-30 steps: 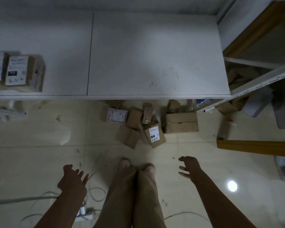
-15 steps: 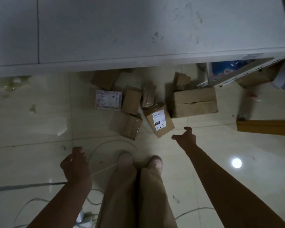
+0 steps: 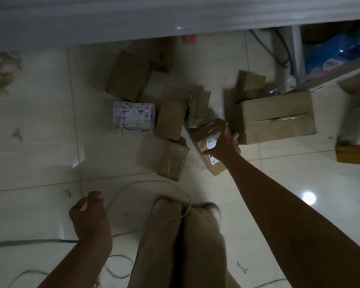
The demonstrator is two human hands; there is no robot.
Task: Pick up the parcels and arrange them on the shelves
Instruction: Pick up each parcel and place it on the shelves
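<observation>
This is a dimly lit parcel storeroom or pick-up depot. Brown cardboard parcels [image 3: 170,121] lie in a loose heap on the pale tiled floor [image 3: 40,142], just in front of a long white shelf [image 3: 175,15] whose front edge crosses the top. One labelled parcel [image 3: 206,135] bears a white shipping sticker with a handwritten code. A printed box [image 3: 133,118] at the heap's left edge has a code penned across it too. At the right stands a slotted metal rack [image 3: 341,76] with a blue bag [image 3: 337,50] behind its rail. Loose cables [image 3: 146,181] trail over the tiles.
</observation>
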